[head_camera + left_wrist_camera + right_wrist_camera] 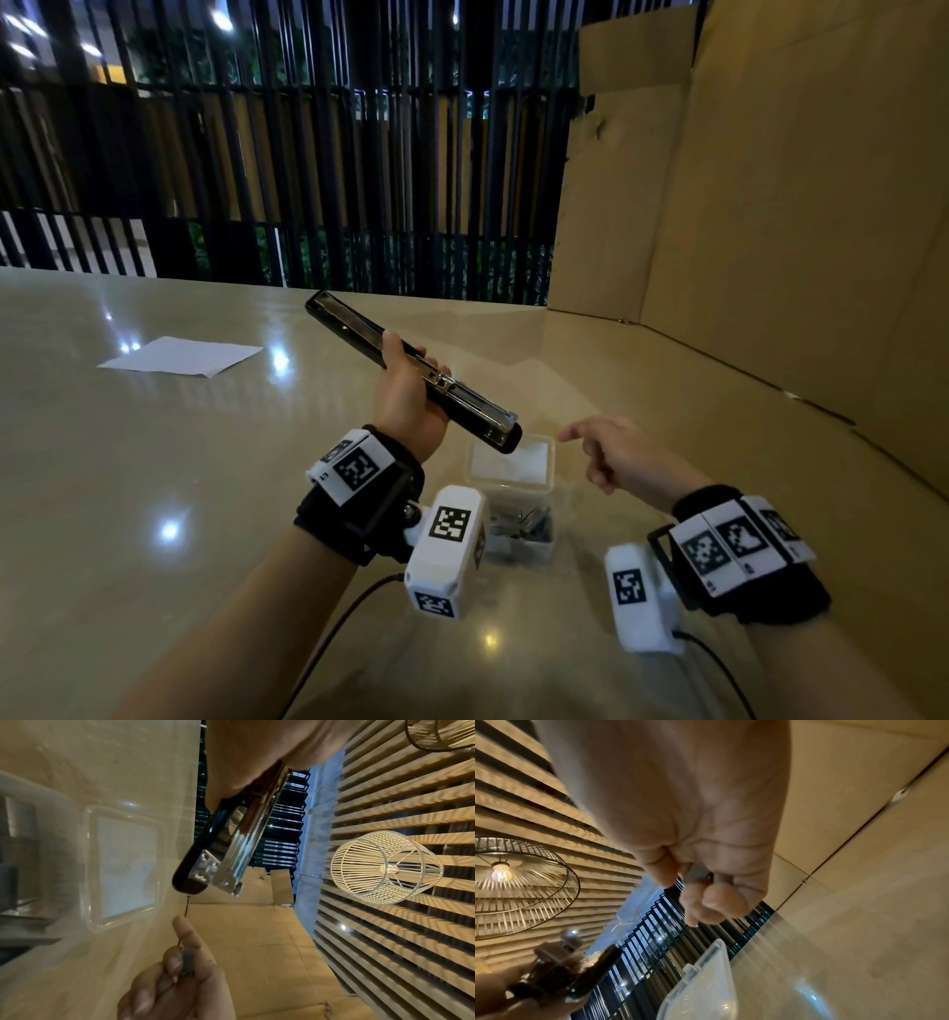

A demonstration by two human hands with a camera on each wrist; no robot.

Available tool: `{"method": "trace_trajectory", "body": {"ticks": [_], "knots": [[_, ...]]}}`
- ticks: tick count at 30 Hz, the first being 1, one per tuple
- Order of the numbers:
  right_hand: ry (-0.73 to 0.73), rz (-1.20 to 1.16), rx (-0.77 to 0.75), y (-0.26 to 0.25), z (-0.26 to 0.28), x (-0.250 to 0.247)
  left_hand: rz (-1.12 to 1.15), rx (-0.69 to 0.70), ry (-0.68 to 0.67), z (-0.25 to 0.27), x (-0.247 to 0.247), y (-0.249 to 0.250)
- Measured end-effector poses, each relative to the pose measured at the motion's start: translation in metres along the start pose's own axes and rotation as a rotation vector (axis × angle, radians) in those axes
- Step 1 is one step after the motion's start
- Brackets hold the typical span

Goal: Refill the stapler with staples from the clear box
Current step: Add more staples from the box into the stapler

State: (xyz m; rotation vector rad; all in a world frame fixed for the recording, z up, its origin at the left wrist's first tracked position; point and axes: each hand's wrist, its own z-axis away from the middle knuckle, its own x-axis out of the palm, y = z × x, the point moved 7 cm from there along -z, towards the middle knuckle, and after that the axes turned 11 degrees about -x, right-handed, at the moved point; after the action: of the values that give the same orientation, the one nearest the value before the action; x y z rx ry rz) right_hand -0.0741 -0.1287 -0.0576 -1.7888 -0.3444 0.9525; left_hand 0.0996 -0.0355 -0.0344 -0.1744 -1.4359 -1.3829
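My left hand (408,372) grips a black stapler (477,419) at its hinge and holds it up above the table. The stapler is swung fully open, and its metal staple channel (231,850) faces up. Below it stands the clear box (518,534) with loose staples (524,521) at the bottom and its lid (513,460) folded back. My right hand (585,457) hovers right of the box. Its curled fingers pinch a short grey staple strip (187,962), which also shows in the right wrist view as a staple strip (696,874) between thumb and fingers.
A white paper sheet (179,357) lies far left on the glossy beige table (154,488). A tall cardboard wall (770,231) closes off the right side and back right. A black slatted fence (308,154) stands behind the table's far edge.
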Motion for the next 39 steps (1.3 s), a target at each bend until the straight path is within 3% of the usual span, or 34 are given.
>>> {"method": "trace_trajectory", "body": {"ticks": [5, 9, 13, 27, 39], "knots": [[0.039, 0.137, -0.154, -0.022, 0.002, -0.004, -0.017, 0.027, -0.012, 0.006, 0.005, -0.006], [0.214, 0.251, -0.393, -0.057, 0.012, -0.011, -0.038, 0.104, -0.012, 0.012, 0.010, -0.007], [0.328, 0.172, -0.531, -0.082, 0.022, -0.009, -0.063, 0.214, -0.016, 0.021, 0.016, -0.011], [0.364, 0.062, -0.606, -0.084, 0.023, 0.024, -0.056, 0.348, -0.031, 0.046, 0.025, -0.017], [0.326, -0.173, -0.619, -0.083, 0.023, 0.030, 0.004, 0.312, -0.057, 0.049, 0.027, -0.018]]}}
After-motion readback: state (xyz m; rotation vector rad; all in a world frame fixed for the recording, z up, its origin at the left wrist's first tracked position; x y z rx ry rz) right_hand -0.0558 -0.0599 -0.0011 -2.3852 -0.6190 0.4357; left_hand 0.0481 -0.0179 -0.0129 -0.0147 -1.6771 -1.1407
